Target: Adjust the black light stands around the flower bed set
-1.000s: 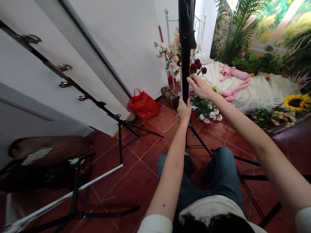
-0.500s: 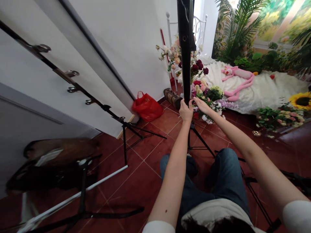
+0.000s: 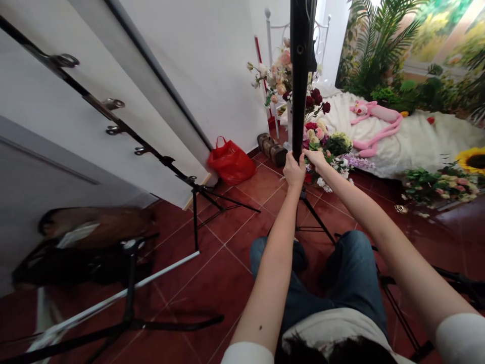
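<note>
- Left hand (image 3: 294, 171): grasping the black pole (image 3: 299, 81) low down, thumb toward the right side.
- Right hand (image 3: 315, 158): just beside the left, fingers bent at the right side of the same pole; whether they clench a part there, cannot tell.
- Black pole: roughly upright, center of view, running past the top edge; dark tripod legs (image 3: 315, 214) spread on the floor (image 3: 212, 283) below.
- Flowers (image 3: 318, 136): right of the pole and beyond it, pink, cream, dark red and white.
- Bed (image 3: 420, 144): far right, covered in pale cloth; pink plush toy (image 3: 382, 114) lies on it.
- Sunflower (image 3: 474, 161): at the right edge, near the bed.
- Red bag (image 3: 232, 164): on the floor against the wall, left of the pole; brown roll (image 3: 272, 149) between the two.
- Black bar (image 3: 91, 103) with metal clips: slants across the left side.
- White rod (image 3: 159, 275): near left, low in view.
</note>
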`<act>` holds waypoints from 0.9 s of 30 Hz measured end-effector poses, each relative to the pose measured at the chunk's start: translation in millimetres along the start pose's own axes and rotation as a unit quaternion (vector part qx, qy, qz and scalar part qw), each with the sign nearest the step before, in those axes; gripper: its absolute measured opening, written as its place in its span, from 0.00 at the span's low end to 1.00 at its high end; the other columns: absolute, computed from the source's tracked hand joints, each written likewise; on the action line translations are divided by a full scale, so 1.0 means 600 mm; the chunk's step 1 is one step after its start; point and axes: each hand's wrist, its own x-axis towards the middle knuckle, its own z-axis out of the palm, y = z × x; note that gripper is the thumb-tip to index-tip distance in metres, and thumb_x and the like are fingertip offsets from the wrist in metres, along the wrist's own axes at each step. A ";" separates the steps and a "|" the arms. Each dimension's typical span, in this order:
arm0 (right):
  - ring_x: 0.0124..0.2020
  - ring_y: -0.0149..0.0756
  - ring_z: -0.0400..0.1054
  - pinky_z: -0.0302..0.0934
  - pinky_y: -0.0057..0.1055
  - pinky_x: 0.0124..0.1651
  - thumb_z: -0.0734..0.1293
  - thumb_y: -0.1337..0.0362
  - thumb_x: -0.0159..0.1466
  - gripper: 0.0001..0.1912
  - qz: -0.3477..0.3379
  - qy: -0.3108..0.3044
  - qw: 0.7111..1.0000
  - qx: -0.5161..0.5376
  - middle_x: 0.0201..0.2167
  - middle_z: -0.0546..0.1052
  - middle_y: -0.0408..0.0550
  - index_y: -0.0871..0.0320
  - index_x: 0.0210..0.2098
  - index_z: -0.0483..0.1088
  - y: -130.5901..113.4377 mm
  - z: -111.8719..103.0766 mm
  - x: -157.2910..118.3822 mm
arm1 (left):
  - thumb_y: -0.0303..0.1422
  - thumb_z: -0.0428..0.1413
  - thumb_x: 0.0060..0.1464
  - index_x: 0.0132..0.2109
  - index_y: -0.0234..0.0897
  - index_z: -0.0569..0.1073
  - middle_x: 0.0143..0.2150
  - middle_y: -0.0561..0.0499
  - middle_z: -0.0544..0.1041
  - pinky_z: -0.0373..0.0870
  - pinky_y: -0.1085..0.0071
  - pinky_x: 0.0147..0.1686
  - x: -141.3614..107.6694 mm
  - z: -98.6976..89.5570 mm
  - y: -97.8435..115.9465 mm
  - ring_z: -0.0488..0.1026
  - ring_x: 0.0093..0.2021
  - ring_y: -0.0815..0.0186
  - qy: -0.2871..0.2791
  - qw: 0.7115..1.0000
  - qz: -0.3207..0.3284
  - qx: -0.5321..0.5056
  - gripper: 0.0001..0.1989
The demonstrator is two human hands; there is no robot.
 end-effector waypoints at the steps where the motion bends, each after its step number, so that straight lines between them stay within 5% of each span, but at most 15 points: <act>1: 0.13 0.23 0.46 0.43 0.25 0.18 0.67 0.66 0.63 0.19 0.020 0.013 1.000 0.008 0.11 0.54 0.33 0.55 0.19 0.56 -0.005 0.003 0.000 | 0.57 0.37 0.63 0.52 0.35 0.68 0.49 0.36 0.78 0.75 0.64 0.45 0.000 0.000 0.000 0.78 0.51 0.55 -0.001 1.000 0.000 -0.001 0.32; 4: 0.13 0.23 0.48 0.47 0.24 0.18 0.67 0.63 0.64 0.16 0.023 -0.008 0.998 0.049 0.12 0.57 0.34 0.56 0.22 0.60 0.000 0.001 -0.006 | 0.57 0.37 0.63 0.51 0.35 0.68 0.49 0.37 0.78 0.75 0.64 0.45 0.001 -0.001 0.000 0.78 0.51 0.56 -0.002 1.000 0.005 -0.009 0.32; 7: 0.18 0.26 0.58 0.58 0.23 0.24 0.66 0.49 0.64 0.18 0.023 -0.113 0.984 0.132 0.18 0.67 0.38 0.56 0.28 0.65 0.035 -0.018 -0.023 | 0.56 0.38 0.63 0.51 0.34 0.69 0.49 0.37 0.78 0.75 0.65 0.46 0.002 0.000 0.000 0.78 0.51 0.57 0.002 1.000 0.008 -0.014 0.31; 11: 0.36 0.32 0.72 0.68 0.27 0.40 0.59 0.37 0.64 0.26 0.005 -0.183 0.970 0.160 0.34 0.77 0.45 0.52 0.41 0.70 0.095 -0.045 -0.045 | 0.55 0.41 0.63 0.51 0.35 0.69 0.48 0.39 0.78 0.75 0.64 0.46 0.003 0.002 -0.001 0.78 0.50 0.57 0.005 1.000 0.010 -0.020 0.29; 15: 0.50 0.38 0.72 0.68 0.35 0.50 0.50 0.33 0.65 0.34 -0.061 -0.199 0.974 0.094 0.47 0.78 0.49 0.49 0.52 0.69 0.118 -0.043 -0.042 | 0.54 0.42 0.63 0.51 0.36 0.70 0.48 0.39 0.78 0.76 0.62 0.46 0.004 0.000 -0.001 0.78 0.50 0.56 0.007 0.999 0.013 -0.028 0.28; 27: 0.46 0.37 0.72 0.65 0.32 0.47 0.40 0.34 0.67 0.43 -0.118 -0.139 0.979 0.093 0.33 0.78 0.53 0.58 0.44 0.71 0.076 0.025 -0.014 | 0.55 0.39 0.64 0.51 0.34 0.69 0.48 0.38 0.78 0.75 0.65 0.43 0.002 -0.005 0.002 0.78 0.50 0.56 -0.003 1.000 0.016 -0.016 0.29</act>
